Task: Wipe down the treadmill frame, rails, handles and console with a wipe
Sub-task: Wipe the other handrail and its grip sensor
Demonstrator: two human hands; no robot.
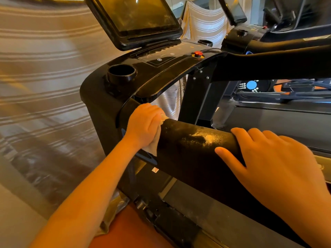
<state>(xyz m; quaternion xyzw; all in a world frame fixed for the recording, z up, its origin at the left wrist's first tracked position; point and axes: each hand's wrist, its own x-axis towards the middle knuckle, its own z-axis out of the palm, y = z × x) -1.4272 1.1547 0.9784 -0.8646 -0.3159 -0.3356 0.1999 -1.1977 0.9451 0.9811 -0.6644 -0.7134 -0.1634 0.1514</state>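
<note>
Striped pale curtains fill the background from 9 to 11 o'clock, and more drape shows behind the console of the treadmill, whose dark screen tilts up at 12 o'clock. A cup holder sits at the console's near corner and a red stop button lies at 1 o'clock from it.

The thick black handrail runs from the centre towards 4 o'clock. The left hand is at its upper end, where the rail meets the console housing. Its fingers are curled together over the rail, clamping the wipe against it. The pale cloth shows under the palm and at the knuckles, wrapped so that one stroke likely covers both top and side.

The right hand rests on the rail at 4 o'clock, well apart from the left. Its fingers are spread and laid over the top and its thumb points along the near side, holding nothing, probably to brace the body.

A pale scuffed patch lies on the rail between the hands, so I judge the wiping will head that way.
</note>
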